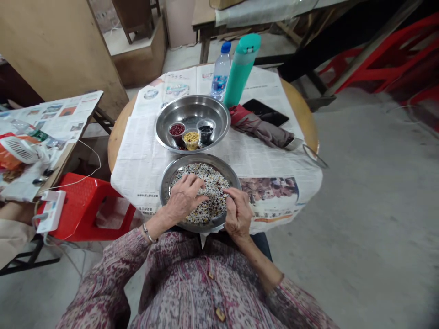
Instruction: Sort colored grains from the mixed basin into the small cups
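A shallow steel bowl (165,183) full of mixed white, dark red, yellow and black grains and beans (209,201) stands at the table's near edge. Over its left side is my left hand (185,194), thumb and bent fingers apart, fingertips at the grains. My right hand (239,210) rests at the right rim. Its index finger reaches over the grains, a gap shows between it and the thumb, and the other fingers are partly hidden. Behind stands a larger steel basin (192,104) with three clear cups: red beans (177,131), yellow kernels (191,137) and black beans (206,130).
Newspaper (137,151) covers the round table. Toward the back right are a water bottle (221,71), a teal flask (242,68), a folded umbrella (262,128) and a dark phone-like slab (265,112). A red stool (85,205) with a power strip (52,211) stands left.
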`<state>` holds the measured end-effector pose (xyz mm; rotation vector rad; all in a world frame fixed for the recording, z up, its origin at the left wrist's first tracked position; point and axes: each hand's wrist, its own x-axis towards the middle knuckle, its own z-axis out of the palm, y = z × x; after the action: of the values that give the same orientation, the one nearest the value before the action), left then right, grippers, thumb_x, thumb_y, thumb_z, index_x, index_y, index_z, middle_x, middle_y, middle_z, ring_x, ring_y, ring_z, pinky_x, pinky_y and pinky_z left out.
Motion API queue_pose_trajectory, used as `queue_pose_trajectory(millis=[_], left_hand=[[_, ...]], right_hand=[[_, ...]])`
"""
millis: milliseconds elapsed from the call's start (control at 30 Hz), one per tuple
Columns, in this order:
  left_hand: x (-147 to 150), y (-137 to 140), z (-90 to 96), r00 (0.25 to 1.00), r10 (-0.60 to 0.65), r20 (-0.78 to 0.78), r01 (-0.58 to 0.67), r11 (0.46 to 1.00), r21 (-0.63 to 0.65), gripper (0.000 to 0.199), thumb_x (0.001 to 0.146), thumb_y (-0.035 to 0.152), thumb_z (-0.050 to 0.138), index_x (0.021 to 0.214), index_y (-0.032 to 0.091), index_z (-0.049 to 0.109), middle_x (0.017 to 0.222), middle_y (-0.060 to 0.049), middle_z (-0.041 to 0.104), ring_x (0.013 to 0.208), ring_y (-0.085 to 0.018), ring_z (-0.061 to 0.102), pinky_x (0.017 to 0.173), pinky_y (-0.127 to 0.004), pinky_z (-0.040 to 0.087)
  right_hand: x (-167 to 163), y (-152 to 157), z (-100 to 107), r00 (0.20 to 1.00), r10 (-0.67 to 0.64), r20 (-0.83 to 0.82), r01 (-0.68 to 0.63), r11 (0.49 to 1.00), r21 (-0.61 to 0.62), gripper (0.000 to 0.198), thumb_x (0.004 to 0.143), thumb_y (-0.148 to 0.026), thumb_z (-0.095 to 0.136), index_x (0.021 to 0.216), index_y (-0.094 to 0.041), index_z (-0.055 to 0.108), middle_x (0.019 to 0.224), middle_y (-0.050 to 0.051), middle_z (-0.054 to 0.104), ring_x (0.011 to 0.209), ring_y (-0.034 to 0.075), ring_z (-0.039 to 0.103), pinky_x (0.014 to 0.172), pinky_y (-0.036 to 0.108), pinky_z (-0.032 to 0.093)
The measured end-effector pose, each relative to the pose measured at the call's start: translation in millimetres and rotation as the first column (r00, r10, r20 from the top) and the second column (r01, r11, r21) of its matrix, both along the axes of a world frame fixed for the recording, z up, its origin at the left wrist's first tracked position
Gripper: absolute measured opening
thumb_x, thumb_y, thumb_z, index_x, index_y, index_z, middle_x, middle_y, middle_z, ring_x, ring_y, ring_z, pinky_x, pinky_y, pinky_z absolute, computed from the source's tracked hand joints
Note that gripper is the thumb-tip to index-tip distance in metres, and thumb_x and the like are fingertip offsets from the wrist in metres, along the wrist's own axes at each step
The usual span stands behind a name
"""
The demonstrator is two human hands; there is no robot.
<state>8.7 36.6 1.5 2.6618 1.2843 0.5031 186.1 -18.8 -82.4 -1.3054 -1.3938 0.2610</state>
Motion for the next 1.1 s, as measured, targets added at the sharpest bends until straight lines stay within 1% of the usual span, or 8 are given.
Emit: queue_pose_trajectory(millis=[100, 233, 400, 533, 767, 967, 1033, 1100], left_hand=[[-2.8, -4.3, 3.5, 0.999, 0.037, -0.019, -0.037, 0.998, 0.043, 0.016, 0.096, 0.027, 0.061, 0.084, 0.017, 0.057, 0.084, -0.003, 0.060, 0.085, -0.019, 0.059, 0.077, -0.031, 0.048], [-6.4, -12.1, -6.5, 0.997, 0.077, -0.023, -0.078, 0.996, -0.049, 0.023, 0.094, 0.003, 0.045, 0.081, 0.018, 0.057, 0.076, 0.000, 0.057, 0.068, -0.014, 0.053, 0.065, -0.026, 0.043], [-7.5, -18.8, -17.2, 0.989, 0.150, 0.020, -0.148, 0.987, -0.065, 0.021, 0.088, 0.001, 0.051, 0.093, 0.018, 0.062, 0.096, -0.005, 0.061, 0.091, -0.019, 0.057, 0.081, -0.031, 0.050], [-6.3, -21.8, -19.7, 0.960, 0.183, 0.213, -0.167, 0.982, -0.091, 0.018, 0.091, 0.004, 0.055, 0.083, 0.018, 0.063, 0.085, -0.002, 0.063, 0.083, -0.016, 0.060, 0.080, -0.029, 0.051], [-6.3, -29.5, -14.4, 0.744, 0.317, 0.588, -0.214, 0.947, -0.240, 0.003, 0.087, 0.018, 0.071, 0.084, 0.018, 0.071, 0.080, -0.002, 0.073, 0.071, -0.013, 0.066, 0.072, -0.027, 0.055], [-7.9, -33.8, -11.2, 0.403, 0.611, 0.681, -0.019, 0.750, -0.661, 0.011, 0.084, 0.022, 0.065, 0.090, 0.015, 0.070, 0.061, 0.003, 0.062, 0.053, -0.009, 0.059, 0.056, -0.021, 0.052], [-8.2, -34.4, -8.5, 0.376, 0.615, 0.693, 0.018, 0.743, -0.669, 0.012, 0.083, 0.023, 0.066, 0.090, 0.014, 0.069, 0.067, 0.001, 0.064, 0.057, -0.009, 0.059, 0.058, -0.022, 0.052], [-8.5, -34.9, -6.2, 0.423, 0.564, 0.710, -0.028, 0.791, -0.611, 0.009, 0.081, 0.022, 0.070, 0.085, 0.015, 0.068, 0.075, 0.000, 0.066, 0.064, -0.010, 0.060, 0.062, -0.023, 0.052]], right_hand=[[-0.3, 0.7, -1.2, 1.000, 0.004, -0.025, -0.004, 1.000, 0.019, 0.027, 0.096, -0.024, 0.045, 0.110, -0.023, 0.069, 0.106, 0.007, 0.070, 0.103, 0.023, 0.063, 0.094, 0.044, 0.051], [-0.5, 1.5, -2.7, 1.000, -0.006, -0.027, 0.007, 1.000, 0.013, 0.026, 0.097, -0.026, 0.045, 0.105, -0.023, 0.069, 0.103, 0.007, 0.070, 0.101, 0.023, 0.064, 0.092, 0.045, 0.051], [0.9, 1.6, -3.9, 1.000, 0.006, -0.031, -0.005, 1.000, 0.024, 0.023, 0.097, -0.026, 0.047, 0.104, -0.023, 0.069, 0.102, 0.006, 0.070, 0.100, 0.022, 0.064, 0.092, 0.044, 0.051], [2.3, 1.2, -3.8, 1.000, 0.028, -0.010, -0.027, 0.998, 0.053, 0.022, 0.097, -0.024, 0.048, 0.104, -0.022, 0.068, 0.101, 0.006, 0.071, 0.098, 0.021, 0.064, 0.090, 0.040, 0.050], [3.0, 0.2, -5.5, 1.000, 0.025, -0.005, -0.024, 0.999, 0.029, 0.022, 0.097, -0.027, 0.049, 0.102, -0.021, 0.069, 0.099, 0.007, 0.071, 0.096, 0.022, 0.064, 0.088, 0.042, 0.050], [4.2, -0.4, -7.1, 1.000, 0.024, 0.016, -0.025, 0.999, 0.044, 0.021, 0.096, -0.026, 0.050, 0.104, -0.021, 0.069, 0.101, 0.007, 0.071, 0.098, 0.023, 0.064, 0.090, 0.043, 0.050], [4.7, -0.9, -7.0, 0.999, 0.023, 0.024, -0.024, 0.999, 0.040, 0.022, 0.097, -0.027, 0.049, 0.104, -0.021, 0.069, 0.100, 0.007, 0.071, 0.097, 0.023, 0.064, 0.090, 0.043, 0.051], [5.0, -1.4, -6.6, 0.999, 0.021, 0.025, -0.022, 0.999, 0.027, 0.022, 0.097, -0.027, 0.049, 0.103, -0.020, 0.069, 0.100, 0.008, 0.070, 0.097, 0.023, 0.064, 0.090, 0.044, 0.051]])
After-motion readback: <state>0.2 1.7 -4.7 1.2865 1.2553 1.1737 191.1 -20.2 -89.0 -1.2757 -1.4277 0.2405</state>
